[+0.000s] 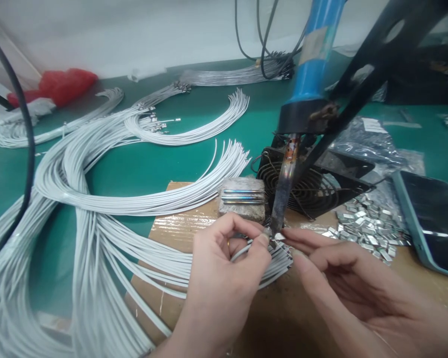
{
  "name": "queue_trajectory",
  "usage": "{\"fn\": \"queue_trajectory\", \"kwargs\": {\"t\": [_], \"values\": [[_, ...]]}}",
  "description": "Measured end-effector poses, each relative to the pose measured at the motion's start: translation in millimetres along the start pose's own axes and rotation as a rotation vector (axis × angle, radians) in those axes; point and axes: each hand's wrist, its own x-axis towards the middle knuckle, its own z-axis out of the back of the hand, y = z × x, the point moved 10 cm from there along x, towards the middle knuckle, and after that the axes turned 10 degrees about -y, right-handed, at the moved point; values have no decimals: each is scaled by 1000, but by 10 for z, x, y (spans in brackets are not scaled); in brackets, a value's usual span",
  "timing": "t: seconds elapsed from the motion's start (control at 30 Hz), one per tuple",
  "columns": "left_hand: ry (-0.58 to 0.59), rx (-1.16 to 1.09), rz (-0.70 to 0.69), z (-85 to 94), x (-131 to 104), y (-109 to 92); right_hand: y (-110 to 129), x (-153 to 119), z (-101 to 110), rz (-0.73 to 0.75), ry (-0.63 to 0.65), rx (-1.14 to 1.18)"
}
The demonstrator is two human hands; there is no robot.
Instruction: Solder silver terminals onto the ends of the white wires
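Note:
My left hand [227,278] is closed in a pinch on a white cable [242,251], close to its end. Just above the fingertips is the dark tip of a soldering iron [283,194], mounted upright with a blue handle. My right hand [351,288] comes in from the right, thumb and forefinger slightly apart. A small shiny metal piece [279,236] lies at its forefinger tip, beside the iron's tip; whether it is joined to the cable is hard to see. Under and behind the fingers, the ends of several more white cables [280,266] fan out.
Bundles of white cable [145,201] cover the left side of the green mat [134,169]. Solder sticks [244,197] rest on a block [242,209] behind my hands. A fan [309,194], loose metal pieces [369,226] and a phone [433,219] sit to the right.

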Motion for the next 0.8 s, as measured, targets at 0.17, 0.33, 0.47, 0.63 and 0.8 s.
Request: {"fn": "queue_trajectory", "kwargs": {"t": [0.17, 0.33, 0.47, 0.63, 0.8], "values": [[-18, 10, -40, 27, 9, -2, 9, 50, -6, 73, 30, 14], [5, 17, -15, 18, -7, 27, 20, 73, -41, 122, 81, 26], [10, 10, -19, 14, 6, 18, -17, 60, -15, 89, 51, 21], [2, 7, -21, 16, 19, 6, 30, 66, -34, 175, 116, -1], [-2, 1, -7, 10, 10, 21, 78, 87, -20, 246, 117, -4]]}}
